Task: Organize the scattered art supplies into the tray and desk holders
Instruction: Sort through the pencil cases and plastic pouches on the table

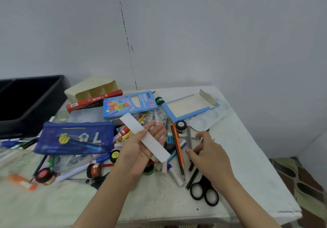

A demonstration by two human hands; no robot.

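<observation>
Two bare hands worked over a cluttered table [238, 148]. At the centre, the left hand [139, 150] lay palm up and held a white strip [131, 123], which slanted across the palm from 11 o'clock to 5 o'clock with the thumb against its edge. At about 4 o'clock from it, the right hand [210, 157] was curled over a scatter of pencils, its fingertips down among them; whether it gripped one could not be told. An orange pencil [177, 148] lay between the two hands. Black scissors [205, 190] sat at 5 o'clock, partly under the right wrist. A blue mesh pouch [74, 137] rested at 9 o'clock, and a neon pencil box [129, 105] at 12. The black tray [53, 93] stood at 10 o'clock, with the cream desk holder [85, 88] just beside it at 11
</observation>
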